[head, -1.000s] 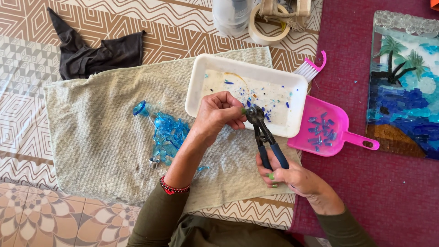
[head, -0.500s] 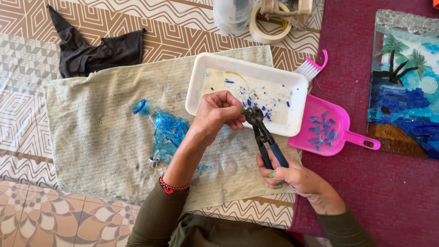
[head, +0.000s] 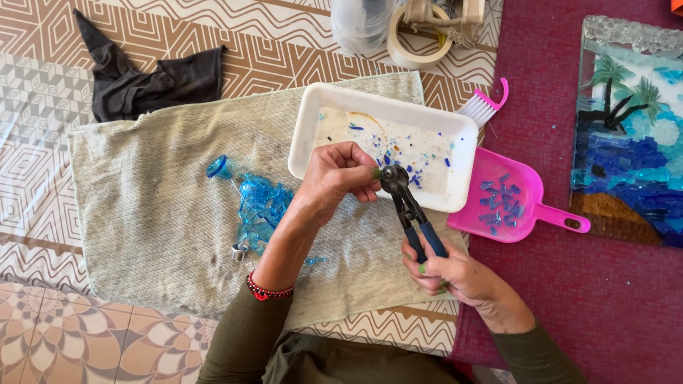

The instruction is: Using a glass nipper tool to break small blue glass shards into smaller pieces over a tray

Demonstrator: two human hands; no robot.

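Staying over the white tray's near edge, the left hand is pinching something small and unclear into the nippers, which the right hand is gripping shut-fisted.

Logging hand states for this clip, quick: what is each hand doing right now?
Left hand: closed, fingertips pinching something at the nippers' head; the piece is hidden.
Right hand: closed around the nippers handles.

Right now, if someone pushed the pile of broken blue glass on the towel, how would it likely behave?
The broken blue glass lies in loose shards, so it would probably scatter, not slide together. Its edges look sharp and brittle. The ribbed towel underneath would likely snag the small chips.
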